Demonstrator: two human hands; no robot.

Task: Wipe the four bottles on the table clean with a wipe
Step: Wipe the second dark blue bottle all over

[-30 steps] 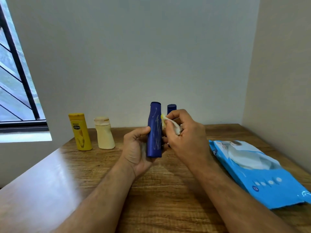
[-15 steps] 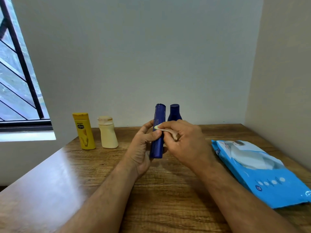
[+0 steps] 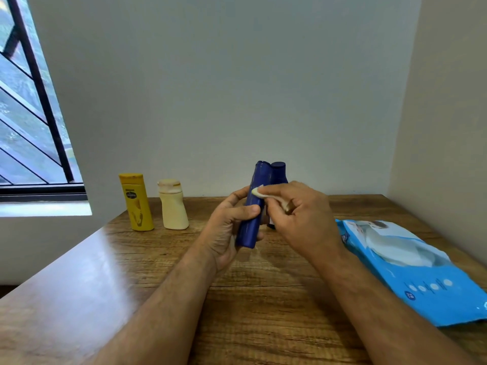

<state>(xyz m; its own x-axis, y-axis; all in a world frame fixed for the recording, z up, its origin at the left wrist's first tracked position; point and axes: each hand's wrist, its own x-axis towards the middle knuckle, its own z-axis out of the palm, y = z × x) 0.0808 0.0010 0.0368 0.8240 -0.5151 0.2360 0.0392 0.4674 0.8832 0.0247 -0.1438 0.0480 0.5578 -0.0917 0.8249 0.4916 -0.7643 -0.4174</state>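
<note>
Your left hand point(image 3: 226, 227) grips the blue bottle point(image 3: 253, 206), right hand point(image 3: 297, 209) pinching the wipe point(image 3: 259, 192) against it; whether any of the four is finished can't be told.

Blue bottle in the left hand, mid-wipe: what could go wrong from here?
1. The left hand grips only the lower part of the blue bottle, while the right hand presses the wipe near its top; a hard stroke might lever it loose.
2. The second blue bottle stands directly behind the hands, so a sweeping stroke might knock it over.
3. The wipe is bunched small, so patches of the bottle may get missed.
</note>
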